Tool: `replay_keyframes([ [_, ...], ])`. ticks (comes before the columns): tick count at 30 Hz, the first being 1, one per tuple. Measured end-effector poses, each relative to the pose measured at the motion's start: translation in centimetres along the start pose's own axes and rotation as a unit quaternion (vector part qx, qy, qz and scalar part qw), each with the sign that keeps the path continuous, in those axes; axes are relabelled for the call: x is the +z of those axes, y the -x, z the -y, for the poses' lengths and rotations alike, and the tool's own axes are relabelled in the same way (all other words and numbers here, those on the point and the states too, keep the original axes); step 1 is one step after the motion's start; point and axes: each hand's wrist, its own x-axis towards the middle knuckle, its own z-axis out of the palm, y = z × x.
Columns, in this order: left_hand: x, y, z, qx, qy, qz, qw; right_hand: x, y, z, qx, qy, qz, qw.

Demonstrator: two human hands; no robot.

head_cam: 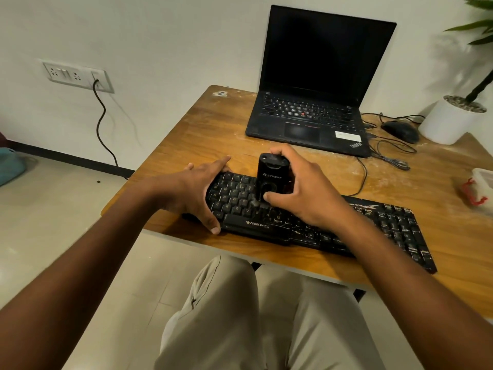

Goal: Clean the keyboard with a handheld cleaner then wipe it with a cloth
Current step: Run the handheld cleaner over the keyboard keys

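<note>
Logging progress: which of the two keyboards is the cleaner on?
The separate black keyboard at the desk's near edge; the handheld cleaner stands on its keys. The laptop keyboard behind is untouched.

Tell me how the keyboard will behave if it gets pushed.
The keyboard looks stiff and flat, so it should slide rather than tip. Its near edge sits close to the table edge, so a push toward the person could drop it. The left hand holding its end probably steadies it.

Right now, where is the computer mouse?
The mouse lies far right on the table, between the laptop and the white plant pot.
</note>
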Motion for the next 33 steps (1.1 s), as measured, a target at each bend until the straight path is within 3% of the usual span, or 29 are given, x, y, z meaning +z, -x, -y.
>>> replay_keyframes([
  [6,0.0,0.2,-0.5,0.0,0.004,-0.002,1.0,-3.6,0.8,0.0,0.033,0.12,0.056,0.991],
  [12,0.0,0.2,-0.2,0.0,0.008,-0.001,1.0,0.3,0.3,1.2,-0.013,0.002,0.007,1.0],
  [22,-0.1,0.3,-0.4,0.005,0.006,0.0,1.0,-2.9,1.2,0.0,0.028,0.106,0.049,0.993],
  [29,-0.1,0.5,-0.6,0.001,0.006,-0.007,1.0,1.0,-0.4,1.2,-0.013,0.003,-0.013,1.0],
  [33,-0.1,0.4,-0.3,0.011,0.007,-0.002,1.0,0.4,0.2,0.5,0.004,0.026,0.002,1.0],
])
